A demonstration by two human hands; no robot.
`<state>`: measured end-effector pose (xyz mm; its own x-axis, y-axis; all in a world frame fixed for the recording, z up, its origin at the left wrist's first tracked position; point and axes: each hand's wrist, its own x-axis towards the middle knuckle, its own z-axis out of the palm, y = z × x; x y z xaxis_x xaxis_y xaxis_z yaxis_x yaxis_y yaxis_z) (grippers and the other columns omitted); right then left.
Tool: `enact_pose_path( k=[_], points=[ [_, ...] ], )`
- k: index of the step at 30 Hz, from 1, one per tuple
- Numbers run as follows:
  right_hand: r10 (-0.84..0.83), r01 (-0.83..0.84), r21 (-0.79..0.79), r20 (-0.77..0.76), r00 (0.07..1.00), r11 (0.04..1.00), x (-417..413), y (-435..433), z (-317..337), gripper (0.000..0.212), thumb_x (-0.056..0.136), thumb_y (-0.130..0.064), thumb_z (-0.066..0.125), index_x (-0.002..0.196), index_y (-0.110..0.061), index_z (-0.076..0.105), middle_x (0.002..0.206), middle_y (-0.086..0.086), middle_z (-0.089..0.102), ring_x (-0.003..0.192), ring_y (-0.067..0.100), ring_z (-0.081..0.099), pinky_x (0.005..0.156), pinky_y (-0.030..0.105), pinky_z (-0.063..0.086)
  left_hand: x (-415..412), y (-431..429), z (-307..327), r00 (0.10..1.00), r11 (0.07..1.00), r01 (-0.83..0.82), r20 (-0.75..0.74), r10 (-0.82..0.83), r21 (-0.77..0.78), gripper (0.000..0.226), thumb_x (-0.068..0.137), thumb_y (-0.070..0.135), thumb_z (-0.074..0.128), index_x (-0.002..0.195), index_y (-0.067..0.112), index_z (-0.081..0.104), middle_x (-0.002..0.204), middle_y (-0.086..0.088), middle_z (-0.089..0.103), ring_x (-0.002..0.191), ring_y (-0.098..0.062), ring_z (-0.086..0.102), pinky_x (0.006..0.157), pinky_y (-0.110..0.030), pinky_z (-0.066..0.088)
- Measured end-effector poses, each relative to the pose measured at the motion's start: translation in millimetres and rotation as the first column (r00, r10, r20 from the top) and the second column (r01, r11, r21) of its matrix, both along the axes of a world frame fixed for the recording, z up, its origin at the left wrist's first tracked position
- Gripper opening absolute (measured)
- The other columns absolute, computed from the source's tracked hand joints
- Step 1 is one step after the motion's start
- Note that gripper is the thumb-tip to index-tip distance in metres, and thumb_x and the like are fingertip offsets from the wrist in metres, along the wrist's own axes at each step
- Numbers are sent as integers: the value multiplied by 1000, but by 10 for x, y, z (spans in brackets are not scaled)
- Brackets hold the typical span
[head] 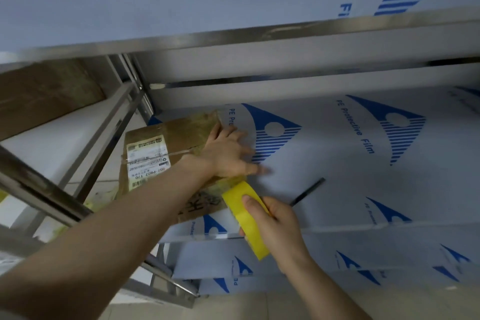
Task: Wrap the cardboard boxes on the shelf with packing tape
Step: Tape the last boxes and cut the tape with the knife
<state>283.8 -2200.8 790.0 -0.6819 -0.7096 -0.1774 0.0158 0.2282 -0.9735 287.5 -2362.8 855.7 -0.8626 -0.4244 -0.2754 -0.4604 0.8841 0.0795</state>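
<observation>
A brown cardboard box (179, 138) with a white shipping label (146, 161) lies on the middle shelf, left of centre. Shiny tape covers part of its top. My left hand (231, 153) rests flat on the box's right end, fingers spread toward the shelf surface. My right hand (272, 221) grips a yellow roll of packing tape (245, 215) just in front of the box's near right corner. A stretch of tape runs from the roll up to the box edge under my left hand.
The metal shelf (337, 163) is covered in white film printed with blue logos. A dark thin stick (307, 191) lies right of the hands. An upper shelf (233, 41) hangs close overhead. Another cardboard box (44, 93) sits far left behind steel frame bars (39, 189).
</observation>
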Motion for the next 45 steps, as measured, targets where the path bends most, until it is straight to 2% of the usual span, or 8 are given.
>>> enact_pose_path(
  k=[11,15,18,21,27,32,36,45],
  points=[
    [2,-2,15,18,1000,1000,-9,-2,47,60,64,-62,56,72,-3,61,69,21,66,65,31,68,70,53,55,99,58,-42,973,967,228,-17,-231,-112,50,91,62,30,128,39,56,138,8,47,134,-16,29,117,-39,-5],
    [29,-28,24,-31,999,999,-25,5,59,65,68,-64,58,74,1,60,71,25,63,67,37,65,68,52,54,59,-129,43,940,966,-42,-318,125,256,46,98,48,39,129,21,59,137,-2,53,133,-15,39,109,-21,16],
    [24,-20,38,-88,996,999,-23,-2,30,72,62,-72,50,73,-1,58,70,25,62,70,40,62,66,51,54,-63,-564,41,907,925,-375,-183,380,62,85,90,57,48,153,14,8,160,-12,3,147,-28,2,117,-37,5],
    [13,-9,54,-76,997,999,-18,-2,40,72,60,-73,48,72,-3,57,70,23,62,70,38,62,65,47,52,-265,-813,-16,844,850,-527,-120,522,-15,86,84,59,49,148,9,21,150,-19,28,138,-36,25,111,-48,20],
    [-4,7,56,-67,998,998,17,-43,44,66,61,-73,46,71,-9,56,71,21,64,69,35,63,64,43,52,-455,-908,-95,843,870,-487,-300,447,-72,18,94,31,42,97,17,52,99,-6,58,100,-26,53,92,-41,37],
    [5,-2,54,-58,998,999,46,-50,86,64,62,-72,48,70,-9,55,68,21,63,67,37,62,64,46,53,-377,-826,-150,857,904,-424,-345,382,-52,45,102,40,25,126,13,51,128,-10,54,125,-30,47,101,-42,35],
    [-15,16,62,-11,1000,998,15,-62,135,71,60,-71,52,72,-1,58,69,24,62,70,40,63,67,51,55,-181,-474,-103,980,979,-188,-78,182,-80,80,93,65,22,153,16,-2,158,-5,-18,145,-21,-19,114,-44,-15],
    [31,-33,22,59,998,999,-26,1,250,39,92,-24,58,59,-6,51,45,-2,60,42,3,59,53,23,44,226,102,-156,959,983,145,-227,-168,-114,67,97,58,13,148,18,31,156,0,27,146,-14,11,118,-33,-3]
  ],
)
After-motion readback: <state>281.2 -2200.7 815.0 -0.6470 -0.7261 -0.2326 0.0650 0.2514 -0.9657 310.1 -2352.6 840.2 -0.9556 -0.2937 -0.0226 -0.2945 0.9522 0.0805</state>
